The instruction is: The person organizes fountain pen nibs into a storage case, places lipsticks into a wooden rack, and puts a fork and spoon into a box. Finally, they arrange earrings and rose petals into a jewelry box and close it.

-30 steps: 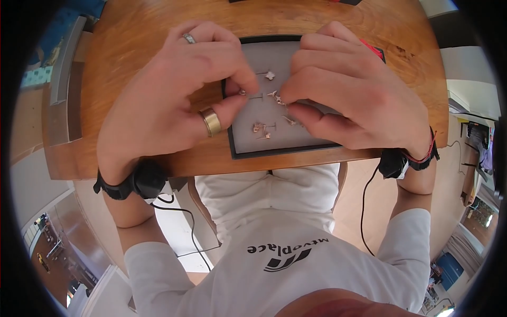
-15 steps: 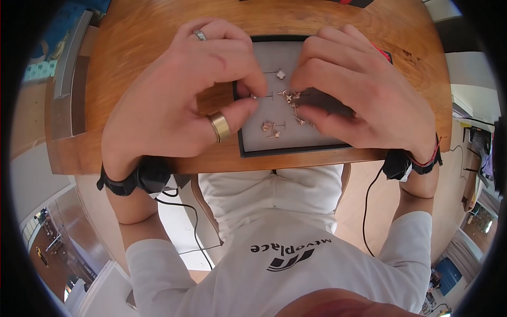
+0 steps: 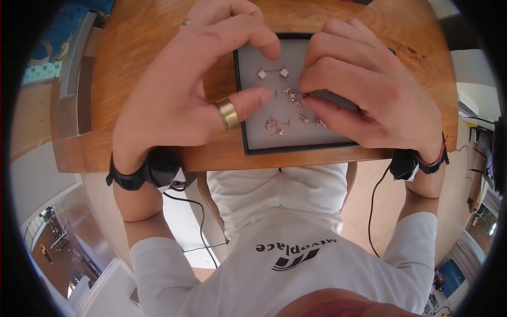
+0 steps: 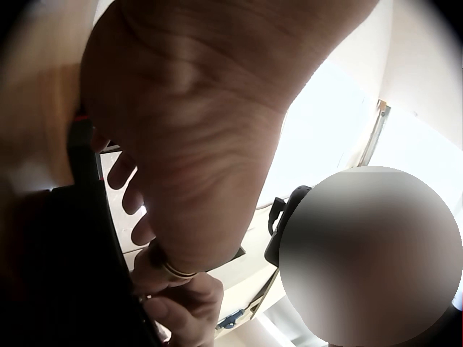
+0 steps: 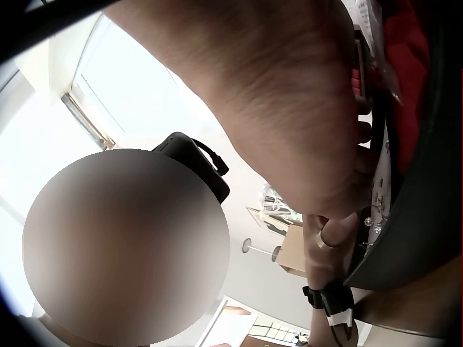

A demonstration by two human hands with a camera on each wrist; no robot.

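A shallow black tray with a grey lining lies before me, holding several small stud earrings. My left hand hovers over its left side, thumb and index finger spread well apart with nothing visible between them. Beneath its index finger are two white clover earrings along one slit. On the tray's right half my right hand brings thumb and index finger together on a tiny earring, mostly hidden by the fingertips. Right beside it lies a cluster of rose-gold earrings. More rose-gold studs lie near the front.
The tray sits close to the front edge of a wooden table. Black cameras are strapped to both wrists, with cables hanging down. In the right wrist view, red material and clear plastic show near the tray.
My left thumb and index finger have parted from their pinch, the index finger rising away and uncovering the left clover earring. My right thumb and index finger have come closer together beside the cluster.
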